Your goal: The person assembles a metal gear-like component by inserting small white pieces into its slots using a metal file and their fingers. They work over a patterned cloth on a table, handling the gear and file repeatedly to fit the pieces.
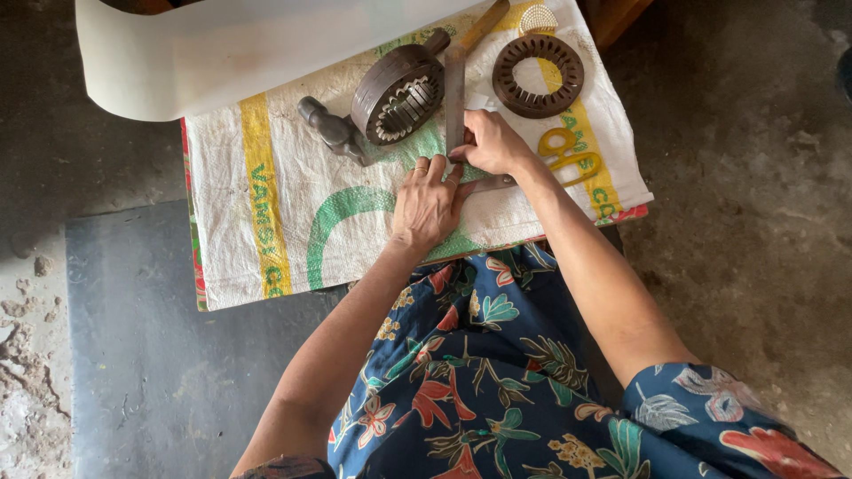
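Ruler (455,93), one, long, flat, metal: lies on a woven sack cloth (266,204), white with yellow and green printing, spread over a low table; it runs away from the person from under the fingertips of both hands, at the middle of the cloth. Surroundings: rough grey concrete floor, one dark mat (151,355) near left, floral blue garment across the lap at the near edge. Left hand (428,202), one: palm down, fingers spread flat on the cloth, a ring on one finger, fingertips at the ruler's near end. Right hand (491,142), one: just right of it, fingers bent and pressed down on the ruler and on a small pale sheet (479,102); no pinch can be told. Scissors (571,155), one pair, yellow handles, right of the right hand. Hammer (333,131), one, left. Stator cores, two, dark rings: one (399,93) left of the ruler, one (538,75) far right. Pale paper roll (231,53), one, far left.
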